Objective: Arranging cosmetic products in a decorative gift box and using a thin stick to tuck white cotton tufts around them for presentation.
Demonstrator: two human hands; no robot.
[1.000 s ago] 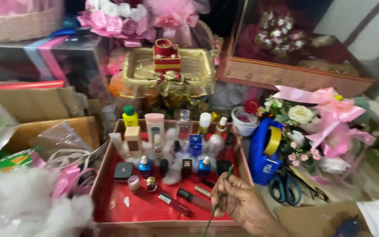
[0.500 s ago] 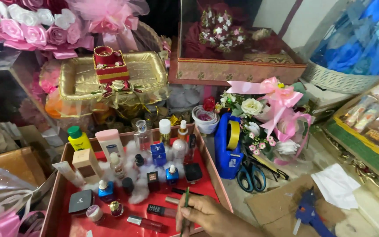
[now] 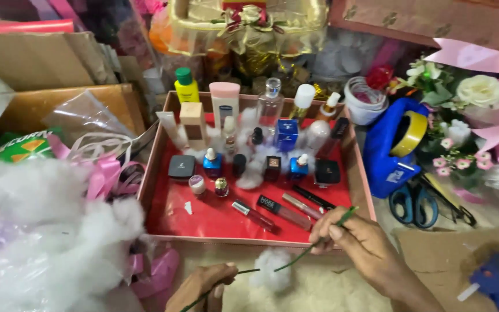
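Both hands (image 3: 203, 284) (image 3: 350, 240) pinch green stem (image 3: 295, 257).

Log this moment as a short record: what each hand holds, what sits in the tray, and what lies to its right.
left hand: pinches the lower end of a thin green stem
right hand: pinches the upper end of the same stem
on the stem: a white cotton tuft, between the hands
red tray: small cosmetic bottles, jars and lipsticks on cotton
right of tray: blue tape dispenser, blue-handled scissors
left of tray: heap of white stuffing
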